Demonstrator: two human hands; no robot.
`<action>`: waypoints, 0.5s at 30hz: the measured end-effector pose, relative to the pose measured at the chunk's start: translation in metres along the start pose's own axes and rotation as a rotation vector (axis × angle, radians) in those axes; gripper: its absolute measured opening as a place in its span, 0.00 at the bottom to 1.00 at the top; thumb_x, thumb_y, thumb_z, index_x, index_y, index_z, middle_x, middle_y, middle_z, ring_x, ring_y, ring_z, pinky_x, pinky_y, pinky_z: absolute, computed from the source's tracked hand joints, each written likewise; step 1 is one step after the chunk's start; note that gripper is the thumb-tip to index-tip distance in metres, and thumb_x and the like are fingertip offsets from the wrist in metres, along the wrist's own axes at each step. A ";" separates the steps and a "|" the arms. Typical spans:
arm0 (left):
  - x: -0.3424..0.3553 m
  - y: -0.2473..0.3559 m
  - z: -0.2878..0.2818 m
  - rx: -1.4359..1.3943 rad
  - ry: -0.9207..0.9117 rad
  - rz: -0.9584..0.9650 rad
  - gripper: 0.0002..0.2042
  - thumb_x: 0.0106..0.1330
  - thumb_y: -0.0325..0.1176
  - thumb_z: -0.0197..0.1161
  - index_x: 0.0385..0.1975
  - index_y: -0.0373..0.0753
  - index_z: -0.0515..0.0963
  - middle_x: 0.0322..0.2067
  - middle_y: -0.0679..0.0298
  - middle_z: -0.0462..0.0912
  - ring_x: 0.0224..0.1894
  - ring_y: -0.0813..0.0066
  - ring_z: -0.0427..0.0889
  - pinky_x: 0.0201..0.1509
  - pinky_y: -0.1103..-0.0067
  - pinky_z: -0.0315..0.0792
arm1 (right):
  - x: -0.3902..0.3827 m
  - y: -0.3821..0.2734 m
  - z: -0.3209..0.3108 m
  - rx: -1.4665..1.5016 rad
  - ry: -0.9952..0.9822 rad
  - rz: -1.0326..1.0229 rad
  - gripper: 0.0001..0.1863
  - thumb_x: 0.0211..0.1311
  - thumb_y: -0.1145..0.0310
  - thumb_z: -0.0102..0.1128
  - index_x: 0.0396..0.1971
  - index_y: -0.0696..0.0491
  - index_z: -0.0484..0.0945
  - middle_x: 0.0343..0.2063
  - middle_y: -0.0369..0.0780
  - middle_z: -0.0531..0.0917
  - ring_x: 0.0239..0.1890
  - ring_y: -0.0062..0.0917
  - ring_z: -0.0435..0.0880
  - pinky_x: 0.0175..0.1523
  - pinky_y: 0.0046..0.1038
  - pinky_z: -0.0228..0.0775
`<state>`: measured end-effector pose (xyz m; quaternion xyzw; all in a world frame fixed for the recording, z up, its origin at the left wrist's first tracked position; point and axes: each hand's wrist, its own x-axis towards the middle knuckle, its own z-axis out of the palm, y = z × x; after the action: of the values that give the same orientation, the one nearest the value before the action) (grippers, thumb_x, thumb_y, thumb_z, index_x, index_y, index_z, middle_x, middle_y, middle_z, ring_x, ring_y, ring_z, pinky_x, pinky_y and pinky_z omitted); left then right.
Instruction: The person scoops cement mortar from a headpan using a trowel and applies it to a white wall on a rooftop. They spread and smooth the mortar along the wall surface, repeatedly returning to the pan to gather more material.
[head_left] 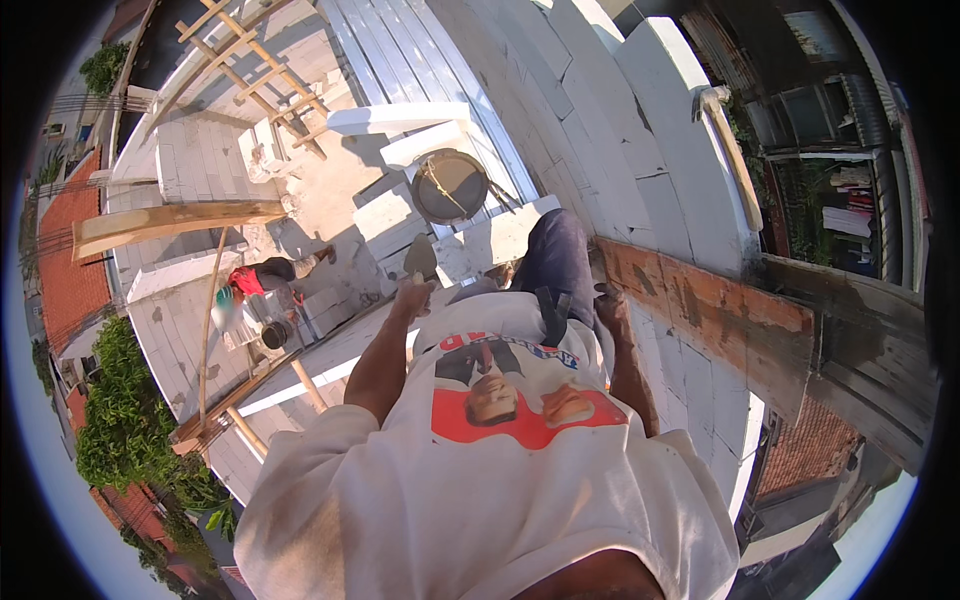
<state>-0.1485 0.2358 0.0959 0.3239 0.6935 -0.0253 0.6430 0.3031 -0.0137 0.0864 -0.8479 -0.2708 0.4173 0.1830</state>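
At nine o'clock, far below: another person (262, 280) crouched among white blocks. Left hand (412, 296) clenched on the handle of a trowel (421, 259), blade pointing up toward twelve, seemingly kept ready over the round mortar pan (450, 186) at twelve o'clock. Right hand (610, 300) laid on the plank edge (700, 310) at three, likely for balance; grip state impossible to tell. Block wall (600, 130) close at one to three; open drop at seven to nine
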 end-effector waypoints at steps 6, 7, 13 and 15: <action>-0.010 -0.025 -0.006 0.005 0.075 -0.031 0.16 0.66 0.41 0.71 0.26 0.36 0.77 0.21 0.64 0.77 0.20 0.73 0.75 0.25 0.70 0.72 | 0.033 -0.067 -0.040 0.058 -0.053 -0.140 0.18 0.63 0.70 0.62 0.52 0.57 0.85 0.32 0.48 0.90 0.32 0.31 0.91 0.41 0.31 0.82; -0.014 -0.025 -0.003 0.053 0.110 -0.027 0.16 0.66 0.42 0.71 0.27 0.36 0.78 0.22 0.63 0.78 0.20 0.73 0.75 0.25 0.70 0.72 | 0.037 -0.084 -0.052 -0.040 -0.004 -0.245 0.19 0.60 0.71 0.64 0.52 0.58 0.84 0.34 0.50 0.89 0.33 0.32 0.90 0.41 0.32 0.82; -0.003 -0.046 -0.013 0.098 0.234 0.014 0.14 0.66 0.40 0.71 0.28 0.35 0.78 0.22 0.62 0.79 0.19 0.73 0.75 0.24 0.70 0.70 | 0.026 -0.307 -0.155 -0.119 0.248 -0.342 0.17 0.69 0.69 0.61 0.55 0.55 0.83 0.25 0.44 0.86 0.28 0.29 0.87 0.39 0.34 0.78; 0.004 -0.035 -0.017 0.034 0.251 -0.022 0.14 0.66 0.39 0.71 0.28 0.36 0.78 0.21 0.62 0.78 0.19 0.73 0.75 0.24 0.70 0.70 | 0.033 -0.364 -0.190 -0.115 0.403 -0.433 0.18 0.68 0.68 0.64 0.56 0.55 0.83 0.30 0.46 0.88 0.35 0.32 0.89 0.45 0.36 0.79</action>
<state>-0.1801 0.2172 0.0821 0.3281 0.7715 -0.0033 0.5450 0.3620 0.2768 0.3724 -0.8452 -0.4268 0.1757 0.2695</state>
